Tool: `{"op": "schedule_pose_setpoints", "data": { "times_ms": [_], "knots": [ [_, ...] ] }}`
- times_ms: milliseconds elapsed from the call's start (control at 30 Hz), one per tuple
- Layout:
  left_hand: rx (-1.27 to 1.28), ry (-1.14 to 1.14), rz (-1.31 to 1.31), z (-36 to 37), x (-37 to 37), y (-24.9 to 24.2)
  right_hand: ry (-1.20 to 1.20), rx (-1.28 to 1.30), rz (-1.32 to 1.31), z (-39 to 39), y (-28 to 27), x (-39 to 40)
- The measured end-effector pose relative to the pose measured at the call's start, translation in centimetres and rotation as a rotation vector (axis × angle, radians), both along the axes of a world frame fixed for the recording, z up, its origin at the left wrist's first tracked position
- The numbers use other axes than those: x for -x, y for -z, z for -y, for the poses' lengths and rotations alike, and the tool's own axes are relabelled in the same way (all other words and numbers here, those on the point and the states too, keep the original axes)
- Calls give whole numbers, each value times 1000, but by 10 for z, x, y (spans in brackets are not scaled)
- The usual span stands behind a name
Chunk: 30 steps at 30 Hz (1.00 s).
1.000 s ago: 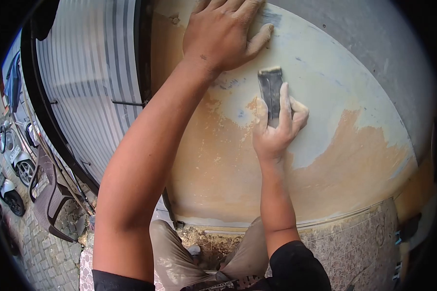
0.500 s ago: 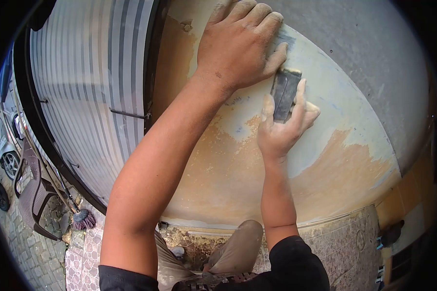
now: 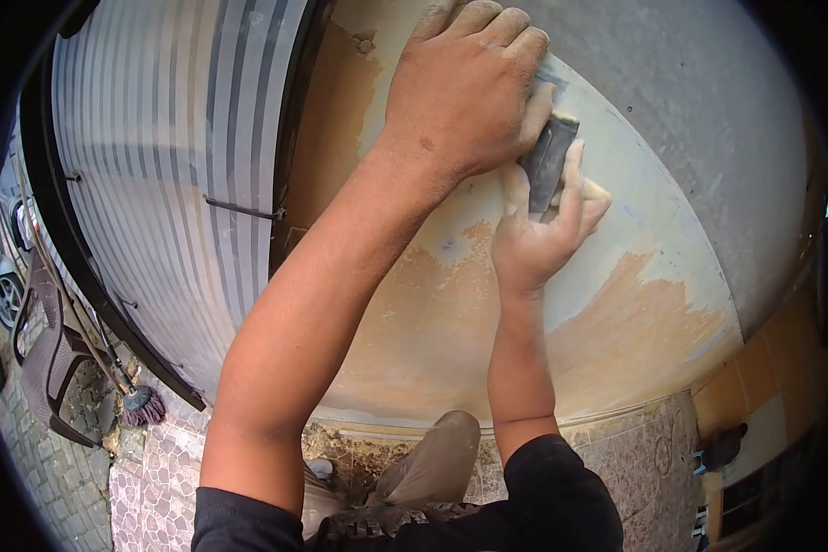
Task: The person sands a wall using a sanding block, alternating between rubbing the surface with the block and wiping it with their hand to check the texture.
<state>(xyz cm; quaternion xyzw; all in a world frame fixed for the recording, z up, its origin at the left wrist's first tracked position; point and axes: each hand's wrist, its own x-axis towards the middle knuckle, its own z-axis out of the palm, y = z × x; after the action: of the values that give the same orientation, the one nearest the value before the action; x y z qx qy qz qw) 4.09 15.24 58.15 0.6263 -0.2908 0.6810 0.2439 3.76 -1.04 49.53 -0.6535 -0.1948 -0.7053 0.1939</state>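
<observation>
My right hand [image 3: 541,241] grips a dark grey sanding block [image 3: 547,170], thumb on one side and fingers on the other. The block rests against a curved panel [image 3: 414,340] with patchy pale and tan paint. Just above and to its left, my left hand [image 3: 474,92] lies on the panel, palm down. Its thumb reaches beside the block's upper end, and its fingertips bend out of sight. Pale dust coats the fingers of both hands.
Left of the panel is a striped, shiny pane [image 3: 156,138] with a black border and a thin black rod [image 3: 244,209]. Lower left are a brown woven chair [image 3: 51,368], a mop [image 3: 143,405] and parked motorbikes. Patterned tiles [image 3: 630,460] lie below the panel.
The sanding block and my right hand have moved slightly upward. My left hand has shifted a little right and down, nearer the block. The camera view has shifted slightly.
</observation>
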Motion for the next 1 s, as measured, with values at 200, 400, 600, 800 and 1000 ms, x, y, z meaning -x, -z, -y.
{"op": "schedule_pose_setpoints", "data": {
  "times_ms": [200,400,600,800,1000],
  "knots": [
    [-148,-170,-274,-1,-5,1,58,-27,-84,15,190,16],
    [-46,21,13,-4,-4,-2,163,23,15,6,15,10],
    [-19,-5,3,-1,-2,0,150,-27,-16,17,112,8],
    [-43,-42,50,-3,-6,-1,109,22,-113,22,173,19],
    [-28,14,50,-2,-8,-1,206,25,-9,7,32,6]
  ]
}}
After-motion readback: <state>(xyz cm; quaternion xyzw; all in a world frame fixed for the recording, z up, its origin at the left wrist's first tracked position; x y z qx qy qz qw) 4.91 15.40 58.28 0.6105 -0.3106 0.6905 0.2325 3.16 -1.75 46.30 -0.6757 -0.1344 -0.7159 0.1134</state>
